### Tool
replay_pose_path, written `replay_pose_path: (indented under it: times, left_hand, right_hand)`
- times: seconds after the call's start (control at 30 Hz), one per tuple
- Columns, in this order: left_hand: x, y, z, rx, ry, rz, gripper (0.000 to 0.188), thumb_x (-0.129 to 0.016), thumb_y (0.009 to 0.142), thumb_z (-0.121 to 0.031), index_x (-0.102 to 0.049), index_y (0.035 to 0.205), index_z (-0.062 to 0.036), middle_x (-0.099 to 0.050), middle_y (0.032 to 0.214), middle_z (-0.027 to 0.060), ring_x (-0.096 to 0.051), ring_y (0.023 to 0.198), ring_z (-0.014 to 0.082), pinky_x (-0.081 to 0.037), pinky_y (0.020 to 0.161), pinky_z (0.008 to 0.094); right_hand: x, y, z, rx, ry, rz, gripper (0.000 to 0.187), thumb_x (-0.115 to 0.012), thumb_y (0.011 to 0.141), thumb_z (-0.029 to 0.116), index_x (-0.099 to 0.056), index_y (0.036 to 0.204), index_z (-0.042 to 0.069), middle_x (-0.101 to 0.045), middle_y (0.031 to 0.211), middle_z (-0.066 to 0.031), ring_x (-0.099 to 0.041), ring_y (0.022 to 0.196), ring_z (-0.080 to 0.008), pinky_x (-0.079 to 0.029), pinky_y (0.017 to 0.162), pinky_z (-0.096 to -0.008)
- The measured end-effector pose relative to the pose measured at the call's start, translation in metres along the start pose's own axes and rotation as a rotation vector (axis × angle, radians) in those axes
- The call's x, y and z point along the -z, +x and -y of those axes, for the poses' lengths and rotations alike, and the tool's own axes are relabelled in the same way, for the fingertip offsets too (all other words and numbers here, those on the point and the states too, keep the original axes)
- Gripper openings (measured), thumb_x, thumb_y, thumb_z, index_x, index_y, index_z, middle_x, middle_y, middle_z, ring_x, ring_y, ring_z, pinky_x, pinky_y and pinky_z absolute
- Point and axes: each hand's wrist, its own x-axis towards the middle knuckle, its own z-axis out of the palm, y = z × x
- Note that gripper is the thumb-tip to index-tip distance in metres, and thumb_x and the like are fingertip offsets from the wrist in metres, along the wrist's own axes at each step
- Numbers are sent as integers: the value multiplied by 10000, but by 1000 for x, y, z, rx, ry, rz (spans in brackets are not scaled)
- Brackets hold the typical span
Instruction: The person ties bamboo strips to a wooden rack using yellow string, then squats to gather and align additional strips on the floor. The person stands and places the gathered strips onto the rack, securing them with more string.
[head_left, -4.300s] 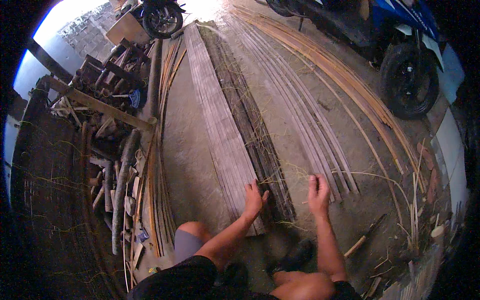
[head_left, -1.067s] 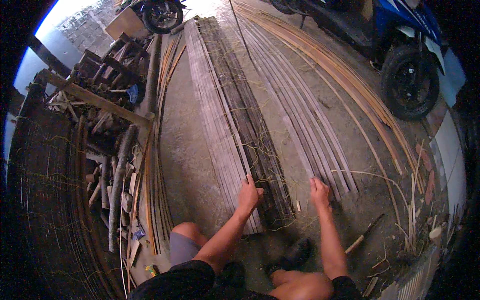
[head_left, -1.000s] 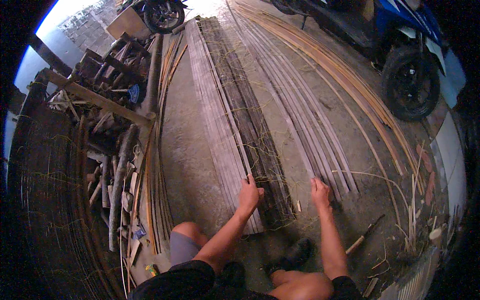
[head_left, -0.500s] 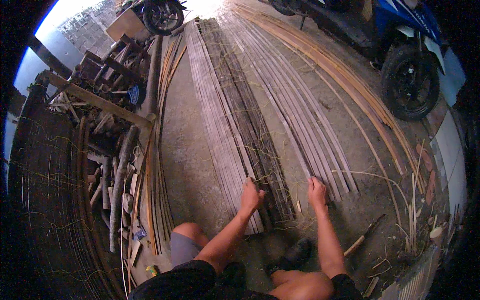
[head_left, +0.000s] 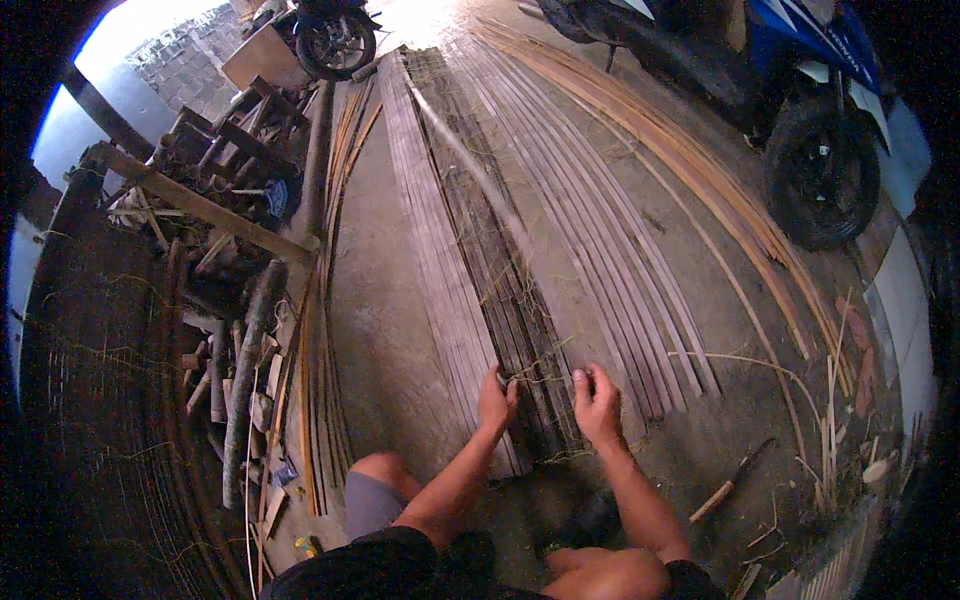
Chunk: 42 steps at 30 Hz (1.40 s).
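My right hand (head_left: pixel 598 405) is closed round the near end of a long thin wooden slat (head_left: pixel 480 175), blurred by motion, which slants away over the dark slats. My left hand (head_left: pixel 495 403) has its fingers curled at the right edge of a panel of pale slats (head_left: pixel 432 255) lying side by side. What it pinches is too small to make out. Thin yellowish string (head_left: pixel 545 378) crosses the dark slats (head_left: pixel 525 335) between my hands. To the right, more pale loose slats (head_left: pixel 625 330) lie lengthwise on the floor.
A knife (head_left: pixel 715 497) with a wooden handle lies right of my right forearm. Brown strips (head_left: pixel 700 170) curve along the right, beside a parked blue motorbike (head_left: pixel 825 170). On the left stand scrap wood (head_left: pixel 235 400) and a dark rolled slat bundle (head_left: pixel 95 400). Another motorbike (head_left: pixel 335 40) is at the back.
My right hand has moved left from the loose slats, bringing one slat over toward the panel. My left hand has stayed by the panel's edge and shifted slightly toward me.
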Motion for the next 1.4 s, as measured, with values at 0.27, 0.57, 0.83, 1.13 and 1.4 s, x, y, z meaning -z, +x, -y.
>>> replay_pose_path:
  times: [0.27, 0.57, 0.83, 1.13, 1.4]
  left_hand:
    - [-3, -10, 6, -70, 25, 30, 591, -595, 913, -209, -351, 1415, -15, -536, 1127, 247, -563, 969, 432, -476, 827, 488]
    - [-11, -6, 14, 93, -21, 127, 588, -604, 903, -219, -385, 1403, -1, -528, 1108, 270, -560, 944, 443, -474, 813, 494]
    - [-6, -8, 3, 15, 93, 39, 588, -603, 893, -212, -391, 1401, -3, -530, 1099, 293, -544, 981, 447, -472, 837, 481]
    - [7, -13, -10, -7, 65, 98, 610, -624, 860, -159, -389, 1397, 10, -502, 1124, 301, -536, 1009, 459, -476, 852, 469]
    - [10, -5, -2, -13, -70, 143, 404, -564, 919, -188, -554, 1284, -16, -576, 1029, 217, -582, 937, 412, -483, 842, 438]
  right_hand:
    - [38, -4, -13, 140, -26, -209, 357, -561, 960, 231, -577, 1172, -55, -664, 1034, -233, -648, 955, -373, -498, 847, -405]
    - [51, 3, -21, -6, -128, -144, 369, -551, 968, 257, -583, 1184, -41, -660, 1080, -229, -647, 993, -359, -497, 854, -401]
    - [40, 22, -76, -59, -326, -87, 391, -543, 955, 316, -623, 1179, 5, -665, 1037, -239, -629, 959, -419, -493, 820, -457]
    - [23, 33, -131, -191, -354, -9, 397, -571, 935, 287, -613, 1199, -6, -647, 1075, -241, -611, 987, -413, -477, 854, -454]
    - [-2, -3, -122, 176, -481, -97, 310, -618, 893, 201, -592, 1121, -9, -522, 1079, -226, -529, 995, -414, -438, 866, -464]
